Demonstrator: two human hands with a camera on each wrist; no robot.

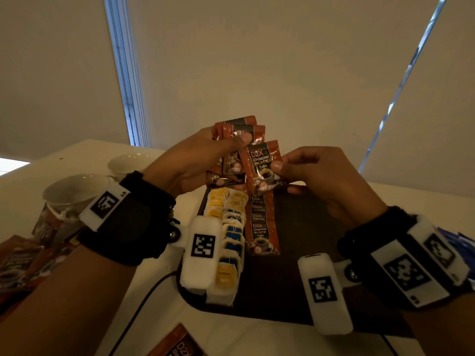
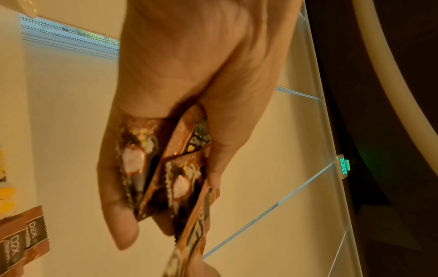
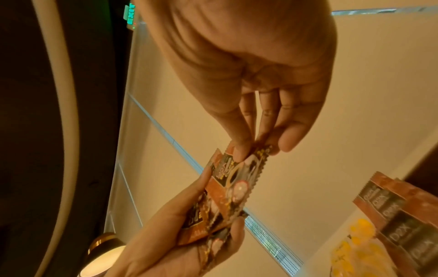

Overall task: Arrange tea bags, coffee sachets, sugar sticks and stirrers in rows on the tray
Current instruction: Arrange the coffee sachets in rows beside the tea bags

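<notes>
My left hand (image 1: 205, 155) grips a fanned bunch of brown coffee sachets (image 1: 237, 140) above the far end of the dark tray (image 1: 308, 253). The bunch (image 2: 166, 168) lies between thumb and curled fingers in the left wrist view. My right hand (image 1: 308, 173) pinches one coffee sachet (image 1: 262, 168) by its right edge, thumb on its face. That sachet (image 3: 237, 172) is seen pinched in the right wrist view, next to the left hand's bunch (image 3: 208, 221). On the tray lie a row of yellow and blue tea bags (image 1: 230, 235) and a row of overlapping coffee sachets (image 1: 261, 227).
Two white cups (image 1: 72, 191) stand on the table at the left, with loose coffee sachets (image 1: 20, 258) beside them. One more sachet (image 1: 177, 343) lies at the near edge. Blue packets (image 1: 460, 240) show at the far right. A cable (image 1: 144, 299) runs under my left arm.
</notes>
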